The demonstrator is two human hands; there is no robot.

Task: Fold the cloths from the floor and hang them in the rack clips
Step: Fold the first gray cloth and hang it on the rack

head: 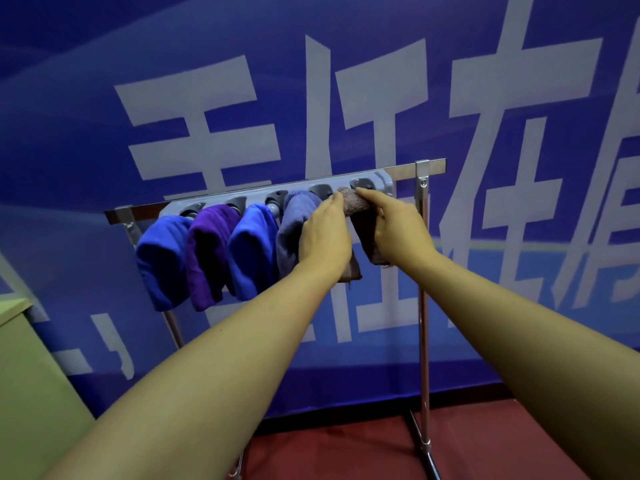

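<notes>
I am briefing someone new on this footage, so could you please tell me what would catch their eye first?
Both hands meet at the right end of the grey clip rack: the left hand and right hand hold a brown cloth up to its clips. To their left hang four cloths: blue, purple, blue and lavender. Huge white characters fill the blue banner behind.

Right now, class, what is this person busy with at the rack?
A person is fitting a folded brown cloth into the last clip of the rack. The left hand and right hand both grip it. Four cloths already hang beside it: blue, purple, blue and lavender.
</notes>
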